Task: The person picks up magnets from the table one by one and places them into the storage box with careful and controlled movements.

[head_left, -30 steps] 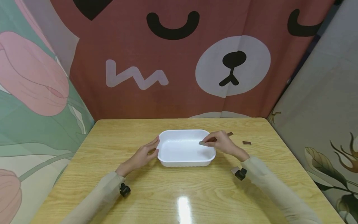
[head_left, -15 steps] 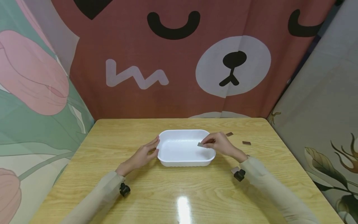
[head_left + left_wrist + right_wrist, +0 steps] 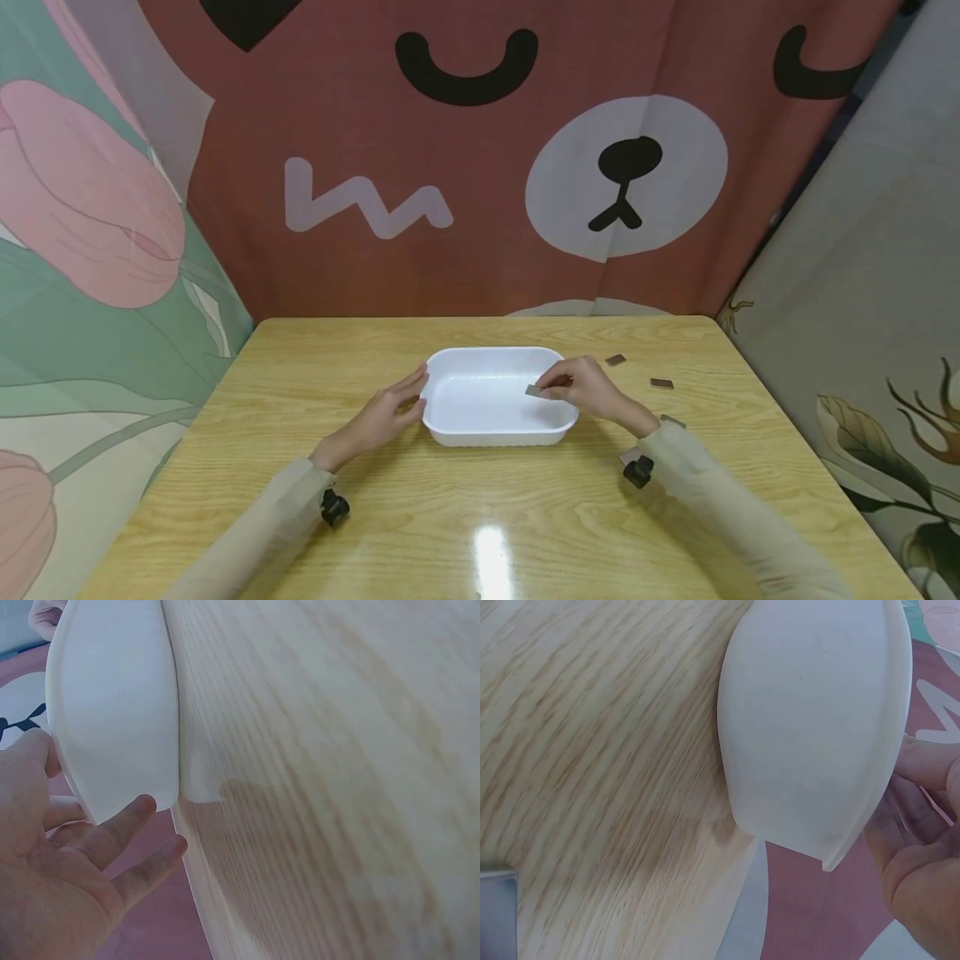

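Fingers (image 3: 561,370) of right hand (image 3: 592,390) pinching flat grey piece (image 3: 534,391) over white tray (image 3: 480,417), left hand (image 3: 381,418) outstretched against it

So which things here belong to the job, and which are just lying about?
In the job:
white tub, touched by the left hand;
small flat piece, pinched by the right hand.

Lying about:
loose flat pieces on the table, unheld but similar, so possibly part of it.
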The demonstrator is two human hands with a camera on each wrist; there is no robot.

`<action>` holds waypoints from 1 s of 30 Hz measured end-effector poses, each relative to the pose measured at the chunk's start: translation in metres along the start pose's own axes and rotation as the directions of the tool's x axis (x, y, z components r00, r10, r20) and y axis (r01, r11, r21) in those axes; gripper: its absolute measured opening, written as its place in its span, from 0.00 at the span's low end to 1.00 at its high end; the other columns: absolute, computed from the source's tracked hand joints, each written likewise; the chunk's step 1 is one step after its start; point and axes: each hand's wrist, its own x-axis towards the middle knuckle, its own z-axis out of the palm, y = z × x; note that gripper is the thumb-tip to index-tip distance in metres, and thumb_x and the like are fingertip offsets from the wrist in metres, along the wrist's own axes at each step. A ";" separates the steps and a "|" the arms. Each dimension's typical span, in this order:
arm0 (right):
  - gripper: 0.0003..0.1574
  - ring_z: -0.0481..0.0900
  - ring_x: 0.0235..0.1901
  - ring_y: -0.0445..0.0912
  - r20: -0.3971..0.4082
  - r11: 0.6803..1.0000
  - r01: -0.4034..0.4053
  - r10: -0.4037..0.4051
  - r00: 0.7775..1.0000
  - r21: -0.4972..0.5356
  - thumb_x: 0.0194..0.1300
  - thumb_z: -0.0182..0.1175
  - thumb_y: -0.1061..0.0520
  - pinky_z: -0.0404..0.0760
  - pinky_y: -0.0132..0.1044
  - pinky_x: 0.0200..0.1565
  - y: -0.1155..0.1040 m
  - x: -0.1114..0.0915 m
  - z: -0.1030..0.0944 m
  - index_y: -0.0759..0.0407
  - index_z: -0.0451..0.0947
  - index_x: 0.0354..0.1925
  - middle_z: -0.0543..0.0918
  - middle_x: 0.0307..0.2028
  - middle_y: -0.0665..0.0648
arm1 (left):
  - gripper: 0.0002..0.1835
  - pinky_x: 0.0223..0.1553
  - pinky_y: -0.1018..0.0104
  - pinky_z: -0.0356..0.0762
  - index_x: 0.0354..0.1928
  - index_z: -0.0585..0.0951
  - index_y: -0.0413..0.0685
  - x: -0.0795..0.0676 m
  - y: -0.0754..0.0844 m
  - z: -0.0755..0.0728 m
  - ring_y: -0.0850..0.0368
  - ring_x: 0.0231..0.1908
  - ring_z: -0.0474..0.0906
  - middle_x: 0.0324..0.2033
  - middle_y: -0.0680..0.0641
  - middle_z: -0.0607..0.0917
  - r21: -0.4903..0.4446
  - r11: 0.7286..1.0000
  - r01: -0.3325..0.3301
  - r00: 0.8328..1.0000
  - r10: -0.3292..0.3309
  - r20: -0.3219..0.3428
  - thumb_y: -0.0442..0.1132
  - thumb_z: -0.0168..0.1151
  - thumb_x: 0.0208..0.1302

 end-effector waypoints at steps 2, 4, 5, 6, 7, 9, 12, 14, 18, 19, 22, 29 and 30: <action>0.07 0.85 0.30 0.58 0.002 1.000 0.002 -0.002 1.000 0.005 0.58 0.68 0.74 0.88 0.43 0.32 0.000 0.000 0.000 0.73 0.86 0.37 0.86 0.35 0.68 | 0.29 0.54 0.67 0.78 0.71 0.61 0.28 0.000 0.000 0.000 0.42 0.60 0.75 0.74 0.40 0.53 -0.001 1.000 0.003 1.000 -0.003 0.002 0.33 0.55 0.74; 0.07 0.85 0.31 0.56 0.001 1.000 0.003 -0.003 1.000 -0.001 0.58 0.68 0.73 0.88 0.40 0.32 -0.001 0.001 0.000 0.71 0.86 0.37 0.87 0.35 0.66 | 0.29 0.53 0.67 0.79 0.71 0.61 0.29 0.000 0.000 -0.001 0.42 0.59 0.75 0.74 0.40 0.53 0.001 1.000 0.004 1.000 -0.004 0.004 0.34 0.55 0.74; 0.07 0.86 0.31 0.54 0.000 1.000 0.003 -0.003 1.000 -0.004 0.58 0.69 0.72 0.87 0.38 0.32 -0.001 0.001 0.000 0.70 0.87 0.37 0.87 0.35 0.65 | 0.29 0.53 0.67 0.79 0.71 0.61 0.29 0.000 0.000 -0.001 0.42 0.59 0.75 0.74 0.40 0.53 0.001 1.000 0.004 1.000 -0.004 0.004 0.34 0.55 0.74; 0.06 0.86 0.31 0.52 0.001 1.000 0.001 -0.001 1.000 -0.008 0.58 0.69 0.71 0.87 0.36 0.33 -0.002 0.001 0.000 0.68 0.87 0.37 0.87 0.35 0.63 | 0.29 0.53 0.67 0.79 0.71 0.61 0.29 0.000 0.000 -0.001 0.42 0.60 0.75 0.74 0.40 0.53 0.002 1.000 0.005 1.000 -0.005 0.004 0.34 0.55 0.74; 0.06 0.86 0.31 0.51 0.001 1.000 -0.002 0.002 1.000 -0.010 0.58 0.69 0.71 0.87 0.34 0.33 -0.002 0.001 0.000 0.67 0.87 0.37 0.87 0.35 0.62 | 0.29 0.54 0.67 0.79 0.71 0.61 0.29 0.001 0.000 -0.001 0.43 0.60 0.74 0.74 0.41 0.53 0.005 1.000 0.009 1.000 -0.009 0.003 0.34 0.55 0.74; 0.06 0.86 0.31 0.48 0.003 1.000 -0.008 0.008 1.000 -0.006 0.59 0.69 0.70 0.86 0.33 0.33 -0.004 0.002 0.000 0.66 0.88 0.37 0.88 0.34 0.59 | 0.28 0.54 0.67 0.79 0.71 0.61 0.29 0.001 0.001 -0.001 0.42 0.61 0.73 0.74 0.40 0.53 0.008 1.000 0.009 1.000 -0.009 0.000 0.33 0.55 0.74; 0.07 0.85 0.32 0.45 0.008 1.000 -0.016 0.016 1.000 0.006 0.59 0.69 0.69 0.87 0.34 0.34 -0.002 0.003 0.002 0.63 0.88 0.37 0.88 0.34 0.56 | 0.28 0.54 0.66 0.79 0.70 0.61 0.28 0.001 0.002 -0.002 0.41 0.60 0.73 0.74 0.38 0.54 0.007 1.000 0.004 1.000 -0.004 -0.004 0.32 0.55 0.74; 0.07 0.85 0.32 0.44 0.012 1.000 -0.017 0.016 1.000 0.012 0.59 0.69 0.69 0.87 0.35 0.35 -0.001 0.003 0.002 0.62 0.88 0.37 0.88 0.34 0.55 | 0.28 0.53 0.66 0.79 0.70 0.62 0.28 0.001 0.003 -0.002 0.40 0.60 0.74 0.74 0.37 0.54 0.004 1.000 0.003 1.000 -0.003 -0.003 0.32 0.55 0.74; 0.07 0.85 0.33 0.44 0.017 1.000 -0.021 0.021 1.000 0.019 0.60 0.69 0.69 0.87 0.35 0.35 0.002 0.004 0.004 0.62 0.89 0.37 0.88 0.35 0.55 | 0.28 0.53 0.65 0.79 0.70 0.61 0.28 0.000 0.000 -0.002 0.40 0.58 0.76 0.74 0.37 0.55 0.004 1.000 0.000 1.000 0.000 0.000 0.32 0.55 0.74; 0.07 0.85 0.32 0.44 0.017 0.999 -0.024 0.024 1.000 0.021 0.59 0.69 0.69 0.87 0.35 0.35 0.002 0.004 0.005 0.62 0.89 0.37 0.88 0.35 0.55 | 0.28 0.53 0.65 0.79 0.70 0.62 0.28 0.000 -0.001 -0.001 0.40 0.58 0.76 0.74 0.38 0.54 0.004 1.000 0.000 1.000 0.000 -0.001 0.33 0.55 0.74; 0.07 0.85 0.32 0.43 0.020 0.999 -0.031 0.031 0.999 0.017 0.59 0.69 0.69 0.87 0.34 0.35 0.002 0.005 0.006 0.62 0.89 0.37 0.88 0.35 0.55 | 0.28 0.53 0.66 0.79 0.70 0.62 0.29 0.000 -0.002 -0.001 0.41 0.58 0.76 0.74 0.38 0.55 0.005 1.000 -0.004 1.000 0.004 -0.002 0.33 0.56 0.74; 0.07 0.85 0.32 0.42 0.013 1.000 -0.025 0.025 1.000 0.002 0.59 0.70 0.69 0.87 0.34 0.35 -0.002 0.005 0.008 0.61 0.89 0.36 0.88 0.34 0.54 | 0.28 0.52 0.66 0.80 0.69 0.62 0.27 0.000 -0.002 0.000 0.40 0.57 0.77 0.72 0.31 0.56 0.001 0.999 -0.032 0.999 0.032 -0.013 0.31 0.56 0.73; 0.07 0.85 0.32 0.42 0.012 1.000 -0.017 0.017 1.000 0.001 0.58 0.70 0.69 0.87 0.34 0.35 -0.001 0.005 0.008 0.62 0.89 0.36 0.88 0.34 0.54 | 0.28 0.52 0.66 0.80 0.69 0.62 0.27 0.000 -0.002 0.000 0.40 0.56 0.77 0.72 0.31 0.56 0.002 0.999 -0.034 0.999 0.034 -0.014 0.31 0.56 0.73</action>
